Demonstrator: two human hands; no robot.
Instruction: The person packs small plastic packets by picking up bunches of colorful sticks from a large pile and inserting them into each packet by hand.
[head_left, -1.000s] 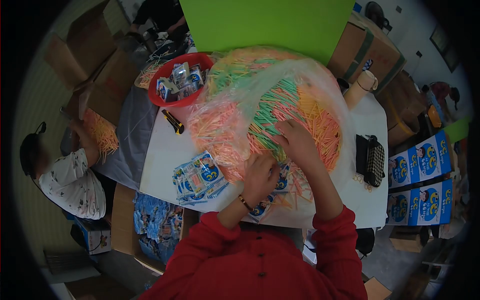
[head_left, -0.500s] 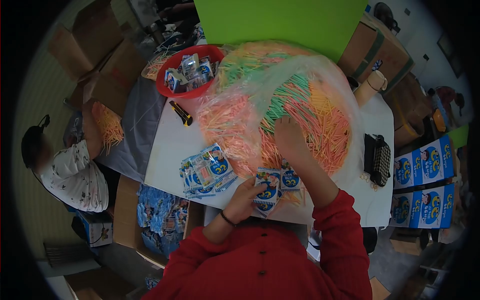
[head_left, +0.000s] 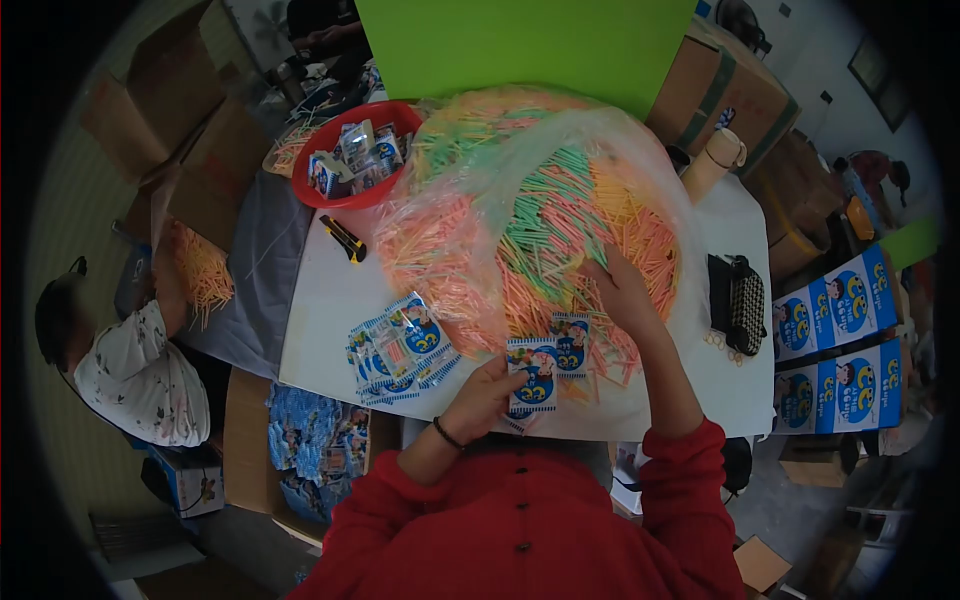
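Observation:
My left hand (head_left: 482, 398) pinches a blue and white printed packet (head_left: 532, 378) at the table's front edge. Another printed packet (head_left: 570, 345) lies just right of it. My right hand (head_left: 622, 290) is over the pile of coloured sticks (head_left: 560, 215), its fingers closed around a few sticks at their tips. The pink, green and orange sticks lie in a large open clear plastic bag (head_left: 480, 190). To the left of my left hand is a stack of filled packets (head_left: 400, 350) on the white table (head_left: 320, 300).
A red bowl (head_left: 350, 198) of packets and a yellow-black cutter (head_left: 344, 239) are at the left. A checked pouch (head_left: 746, 308) and a beige bottle (head_left: 714, 165) stand right. Another person (head_left: 145, 370) sits left beside cartons. An open box of blue packets (head_left: 315, 440) is below.
My left hand has left the sticks and taken hold of a packet at the front edge. My right hand dipped into the pile, then moved back toward me with sticks at its fingers.

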